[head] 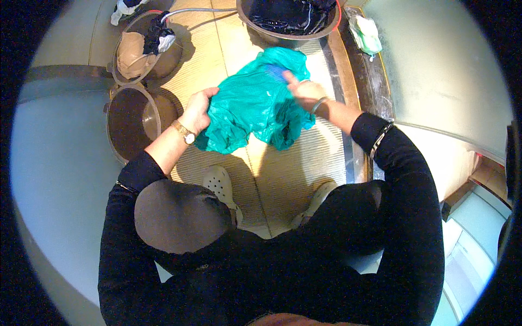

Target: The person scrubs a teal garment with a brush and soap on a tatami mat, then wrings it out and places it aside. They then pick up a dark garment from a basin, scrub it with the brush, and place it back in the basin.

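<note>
A wet-looking green garment lies spread and crumpled on the ribbed floor in front of my feet. My left hand, with a gold-toned watch at the wrist, grips its left edge. Over the upper right part of the cloth is my right hand, blurred, with a bangle at the wrist. Its fingers are on a blue object, perhaps a scrubbing brush, which rests against the cloth. The hand hides part of that object.
A bucket with tan and dark cloth and another brown bucket stand at left. A basin of dark liquid or wet cloth is at the top, near a metal hose. A packet lies on the right ledge, beside glass.
</note>
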Demonstrator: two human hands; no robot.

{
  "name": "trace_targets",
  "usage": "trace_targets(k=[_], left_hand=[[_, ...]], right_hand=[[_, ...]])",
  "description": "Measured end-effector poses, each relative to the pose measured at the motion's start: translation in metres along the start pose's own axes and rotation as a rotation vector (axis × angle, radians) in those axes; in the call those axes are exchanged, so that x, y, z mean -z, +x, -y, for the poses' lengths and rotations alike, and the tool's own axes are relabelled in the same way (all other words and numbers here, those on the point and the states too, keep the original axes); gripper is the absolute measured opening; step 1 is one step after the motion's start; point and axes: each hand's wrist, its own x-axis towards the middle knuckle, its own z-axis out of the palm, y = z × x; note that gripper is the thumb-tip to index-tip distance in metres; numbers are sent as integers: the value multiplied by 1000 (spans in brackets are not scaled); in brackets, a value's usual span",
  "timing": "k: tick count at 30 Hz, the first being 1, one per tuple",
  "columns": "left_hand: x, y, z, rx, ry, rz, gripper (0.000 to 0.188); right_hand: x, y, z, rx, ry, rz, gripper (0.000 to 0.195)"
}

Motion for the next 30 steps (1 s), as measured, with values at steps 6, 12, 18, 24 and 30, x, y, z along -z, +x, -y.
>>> trace_targets(k=[6,12,18,24,30], left_hand=[[2,-5,-3,-65,61,11,33],[1,-6,14,-442,477,165,31],[-7,-7,32,-354,880,364,24],[4,-15,14,-571,1294,347,18],[-7,-10,14,-796,1341,499,14]], right_hand=[[-16,-25,-16,377,-65,119,66],[11,-34,-19,223,148,-86,55],[6,5,-6,134,79,197,49],[20,12,-49,-156,-130,12,50],[10,-1,-18,148,19,267,43]])
